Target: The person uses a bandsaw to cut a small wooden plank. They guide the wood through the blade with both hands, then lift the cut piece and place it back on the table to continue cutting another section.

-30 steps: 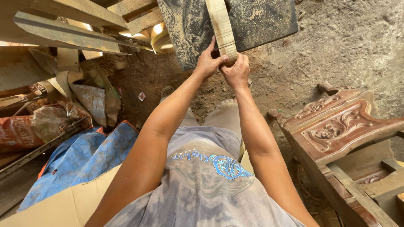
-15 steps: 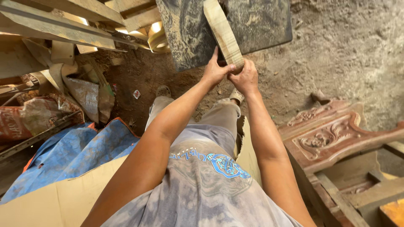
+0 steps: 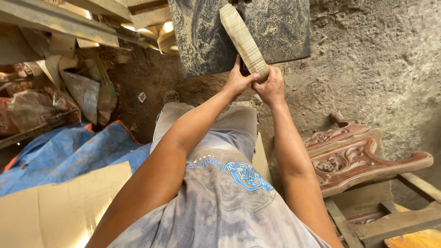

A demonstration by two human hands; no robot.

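1. The left hand (image 3: 237,82), upper centre of the frame, grips the near end of a pale curved wooden piece (image 3: 242,40).
2. The right hand (image 3: 272,86) clasps the same end from the other side, touching the left.
3. The wooden piece lies on a dusty dark metal table (image 3: 285,32) at the top centre, slanting up toward the upper left.
4. A carved reddish wooden panel (image 3: 353,160) rests at the lower right; blue tarpaulin (image 3: 69,151) and cardboard (image 3: 59,206) lie at the lower left.
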